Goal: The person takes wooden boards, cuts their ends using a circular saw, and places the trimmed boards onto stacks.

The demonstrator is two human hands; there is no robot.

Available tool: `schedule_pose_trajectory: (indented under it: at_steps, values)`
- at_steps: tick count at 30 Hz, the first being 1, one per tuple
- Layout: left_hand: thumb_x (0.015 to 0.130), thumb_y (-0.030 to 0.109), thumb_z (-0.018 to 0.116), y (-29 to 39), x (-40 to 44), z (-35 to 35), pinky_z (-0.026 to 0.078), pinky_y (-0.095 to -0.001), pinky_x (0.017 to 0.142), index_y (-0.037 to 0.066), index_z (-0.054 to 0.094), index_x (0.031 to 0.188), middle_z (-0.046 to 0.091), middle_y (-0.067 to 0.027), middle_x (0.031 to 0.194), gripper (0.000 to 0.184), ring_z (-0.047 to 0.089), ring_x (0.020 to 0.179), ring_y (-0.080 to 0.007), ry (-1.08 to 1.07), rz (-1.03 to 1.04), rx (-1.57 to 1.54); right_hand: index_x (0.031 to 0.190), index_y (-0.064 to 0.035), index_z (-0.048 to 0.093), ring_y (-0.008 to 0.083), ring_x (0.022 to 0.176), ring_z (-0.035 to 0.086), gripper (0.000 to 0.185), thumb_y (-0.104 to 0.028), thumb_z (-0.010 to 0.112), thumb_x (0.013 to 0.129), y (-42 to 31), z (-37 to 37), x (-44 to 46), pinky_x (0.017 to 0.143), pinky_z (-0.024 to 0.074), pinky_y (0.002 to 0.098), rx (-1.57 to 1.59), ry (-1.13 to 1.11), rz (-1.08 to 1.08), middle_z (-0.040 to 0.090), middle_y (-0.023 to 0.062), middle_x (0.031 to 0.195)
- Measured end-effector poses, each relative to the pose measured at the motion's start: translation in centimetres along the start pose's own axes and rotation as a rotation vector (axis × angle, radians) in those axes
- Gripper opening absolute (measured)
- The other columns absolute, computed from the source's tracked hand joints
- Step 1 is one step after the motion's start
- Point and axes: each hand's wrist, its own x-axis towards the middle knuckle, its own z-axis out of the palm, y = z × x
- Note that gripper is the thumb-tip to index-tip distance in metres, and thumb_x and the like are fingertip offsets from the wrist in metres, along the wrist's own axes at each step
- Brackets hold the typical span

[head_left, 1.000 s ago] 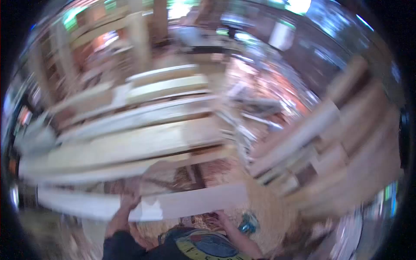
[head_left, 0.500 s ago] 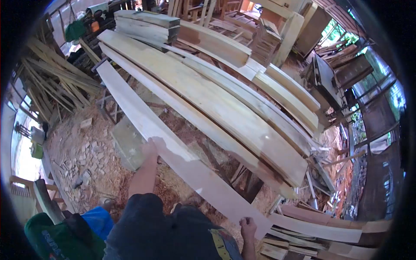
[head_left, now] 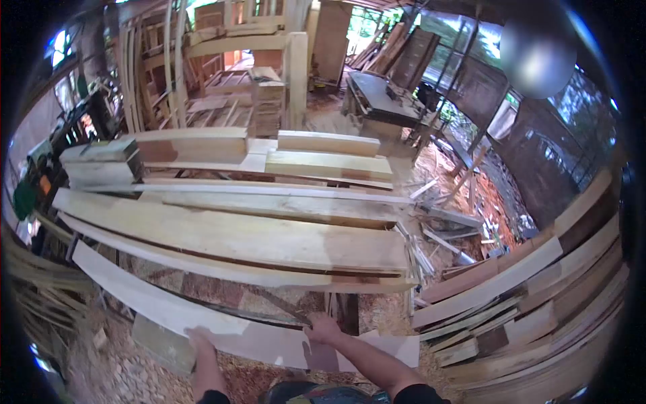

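Note:
A long pale wooden plank (head_left: 259,340) lies in front of me, slanting from the far left to the lower right. My left hand (head_left: 200,339) grips its near edge, left of the middle. Farther right, my right hand (head_left: 323,328) reaches over the plank and closes on its far edge; the fingertips are hidden. Just beyond, a wide thick board (head_left: 269,239) rests among other long boards on a support. The lower edge of the view cuts off part of my body.
Stacked planks (head_left: 538,323) fill the right side. A squared timber block (head_left: 101,161) sits at the back left of the boards. Behind stand a wooden frame (head_left: 296,81) and a dark-topped table (head_left: 380,94). Wood chips (head_left: 141,370) cover the ground.
My view has turned to the right. My right hand has moved from the plank's right end to its far edge, nearer the middle. My left hand stays on the near edge.

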Motion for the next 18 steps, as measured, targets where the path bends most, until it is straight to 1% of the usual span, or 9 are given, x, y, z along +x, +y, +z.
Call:
schedule_pose_trajectory:
  at_steps: [1, 3, 4, 7, 10, 11, 13, 16, 18]
  values:
    - [0.1, 0.064, 0.037, 0.2, -1.8, -0.1, 0.049, -0.0474, 0.098, -0.01, 0.054, 0.131, 0.061, -0.0227, 0.124, 0.082, 0.062, 0.107, -0.0357, 0.028, -0.029, -0.11, 0.116, -0.0031, 0.065, 0.0407, 0.116, 0.059, 0.048, -0.039, 0.06, 0.086, 0.0, 1.1, 0.6, 0.102, 0.0463, 0.0482, -0.012, -0.035, -0.013, 0.065, 0.0242, 0.118]
    - [0.099, 0.064, 0.037, 0.1, -5.3, 0.2, 0.049, -0.0476, 0.098, -0.01, 0.054, 0.131, 0.061, -0.0238, 0.124, 0.083, 0.061, 0.108, -0.0366, 0.081, -0.035, -0.181, 0.117, -0.0031, 0.065, 0.0413, 0.116, 0.059, 0.048, -0.04, 0.06, 0.086, 0.0, 3.4, 1.8, 0.101, 0.0468, 0.0483, -0.048, -0.115, -0.063, 0.065, 0.0251, 0.118]
    - [0.099, 0.065, 0.036, 0.7, -6.3, 0.4, 0.049, -0.0477, 0.098, -0.01, 0.054, 0.132, 0.061, -0.0243, 0.125, 0.083, 0.061, 0.108, -0.0371, 0.106, -0.038, -0.222, 0.115, -0.003, 0.064, 0.041, 0.113, 0.061, 0.048, -0.041, 0.061, 0.086, -0.2, 4.1, 2.0, 0.102, 0.0466, 0.048, -0.039, -0.083, -0.062, 0.067, 0.0234, 0.113]
    - [0.099, 0.066, 0.036, -4.6, -0.1, -0.4, 0.049, -0.0489, 0.098, -0.011, 0.052, 0.132, 0.06, -0.0239, 0.126, 0.085, 0.061, 0.107, -0.0364, -0.137, -0.122, -0.412, 0.114, -0.0019, 0.067, 0.0421, 0.113, 0.062, 0.057, -0.052, 0.057, 0.089, -2.0, 2.9, 2.9, 0.102, 0.047, 0.0489, 0.158, -0.24, 0.096, 0.068, 0.0243, 0.115]
    - [0.1, 0.065, 0.034, -2.0, -2.5, -0.3, 0.051, -0.0478, 0.095, -0.007, 0.053, 0.132, 0.062, -0.0217, 0.123, 0.081, 0.062, 0.107, -0.037, -0.076, -0.095, -0.398, 0.115, -0.0009, 0.07, 0.0427, 0.115, 0.062, 0.073, -0.066, 0.046, 0.091, -1.5, 3.8, 3.9, 0.101, 0.0481, 0.0486, 0.094, -0.508, 0.186, 0.067, 0.0258, 0.12]
    - [0.101, 0.064, 0.033, -1.4, -3.3, -0.3, 0.051, -0.0476, 0.094, -0.005, 0.055, 0.129, 0.063, -0.0201, 0.119, 0.078, 0.062, 0.105, -0.0366, -0.085, -0.073, -0.389, 0.116, -0.0011, 0.07, 0.0427, 0.116, 0.062, 0.077, -0.069, 0.044, 0.091, -0.9, 4.9, 3.8, 0.101, 0.0483, 0.0483, 0.1, -0.506, 0.195, 0.067, 0.026, 0.121]
    - [0.101, 0.063, 0.034, -0.3, -3.7, -0.8, 0.051, -0.0475, 0.094, -0.004, 0.056, 0.128, 0.063, -0.0197, 0.117, 0.076, 0.062, 0.104, -0.0362, -0.101, -0.03, -0.381, 0.117, -0.0016, 0.07, 0.0428, 0.118, 0.062, 0.084, -0.075, 0.038, 0.09, 0.0, 6.6, 3.7, 0.1, 0.0487, 0.0477, 0.114, -0.503, 0.218, 0.066, 0.0265, 0.123]
    - [0.101, 0.061, 0.034, 2.2, -3.5, -1.3, 0.051, -0.0473, 0.093, -0.004, 0.056, 0.127, 0.063, -0.0191, 0.116, 0.073, 0.062, 0.103, -0.0356, -0.141, 0.069, -0.379, 0.116, 0.0011, 0.07, 0.0428, 0.115, 0.063, 0.087, -0.075, 0.039, 0.089, -1.8, 2.7, 1.7, 0.1, 0.0486, 0.0464, 0.155, -0.534, 0.198, 0.067, 0.0286, 0.119]
    - [0.101, 0.06, 0.035, 4.6, -3.7, 0.2, 0.051, -0.0472, 0.093, -0.003, 0.056, 0.126, 0.063, -0.0187, 0.114, 0.071, 0.062, 0.102, -0.0352, -0.214, 0.15, -0.354, 0.115, 0.003, 0.07, 0.0435, 0.113, 0.064, 0.088, -0.075, 0.038, 0.09, -4.0, -0.4, -0.8, 0.099, 0.0493, 0.0475, 0.168, -0.526, 0.168, 0.067, 0.0306, 0.116]
